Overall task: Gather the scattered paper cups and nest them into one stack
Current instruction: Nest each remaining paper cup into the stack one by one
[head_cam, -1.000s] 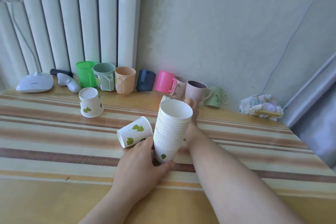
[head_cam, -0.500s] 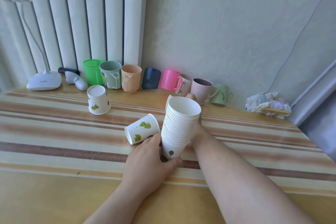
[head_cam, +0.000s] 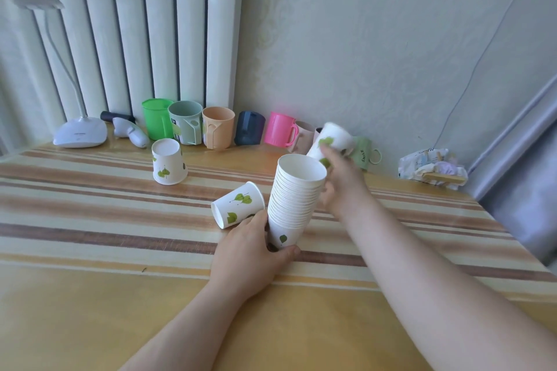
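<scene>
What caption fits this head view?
Left hand steadies the cup stack; right hand lifts another cup.

Head view (close) looking down.

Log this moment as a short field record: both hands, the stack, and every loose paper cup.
left hand: grips the base of the stack
stack of paper cups: upright on the striped table, leaning slightly
right hand: holds a blurred paper cup raised behind the stack's rim
cup on its side: lies left of the stack, mouth toward the camera
upside-down cup: stands apart, farther left
</scene>
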### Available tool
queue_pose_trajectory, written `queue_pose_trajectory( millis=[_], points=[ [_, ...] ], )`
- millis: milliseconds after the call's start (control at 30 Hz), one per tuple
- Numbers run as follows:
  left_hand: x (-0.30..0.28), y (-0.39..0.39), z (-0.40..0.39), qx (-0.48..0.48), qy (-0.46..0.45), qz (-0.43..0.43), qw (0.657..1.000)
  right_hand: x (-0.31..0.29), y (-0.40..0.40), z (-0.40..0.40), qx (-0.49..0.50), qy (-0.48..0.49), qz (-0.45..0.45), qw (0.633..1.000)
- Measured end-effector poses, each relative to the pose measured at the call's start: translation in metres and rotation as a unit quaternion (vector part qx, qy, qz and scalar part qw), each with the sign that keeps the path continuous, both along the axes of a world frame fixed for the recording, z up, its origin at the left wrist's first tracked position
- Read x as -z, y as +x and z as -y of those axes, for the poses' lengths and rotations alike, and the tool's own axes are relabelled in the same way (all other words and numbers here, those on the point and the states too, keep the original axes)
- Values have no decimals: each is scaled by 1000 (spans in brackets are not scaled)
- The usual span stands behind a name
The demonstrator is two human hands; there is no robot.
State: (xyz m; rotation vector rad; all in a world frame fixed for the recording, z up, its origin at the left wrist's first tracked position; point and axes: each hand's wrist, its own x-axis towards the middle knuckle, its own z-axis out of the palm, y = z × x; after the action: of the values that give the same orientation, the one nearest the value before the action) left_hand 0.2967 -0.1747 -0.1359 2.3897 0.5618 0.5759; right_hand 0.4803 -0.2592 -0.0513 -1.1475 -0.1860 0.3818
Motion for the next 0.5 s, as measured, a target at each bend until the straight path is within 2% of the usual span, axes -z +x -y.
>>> queue_pose_trajectory(
  millis=[67,133,200,300,400,500],
  points=[
    [2,7,-4,-4,-8,-6,1000,-25,-11,17,-55,51,-4,997],
    [-4,-13,10,10,4,-13,1000,-51,-53,52,-90,70,67,991],
    [-1,-9,5,16,-7,-20,1000,-57,-70,48,-95,-9,144,985],
    [-6,-8,-1,24,-17,-26,999,-51,-94,44,-51,-143,256,955],
    [-10,-17,6,32,-10,-31,999,-45,-113,50,-60,-200,254,944],
    [-17,-23,9,42,-19,-46,998,-38,-121,54,-125,-213,248,937]
  ],
)
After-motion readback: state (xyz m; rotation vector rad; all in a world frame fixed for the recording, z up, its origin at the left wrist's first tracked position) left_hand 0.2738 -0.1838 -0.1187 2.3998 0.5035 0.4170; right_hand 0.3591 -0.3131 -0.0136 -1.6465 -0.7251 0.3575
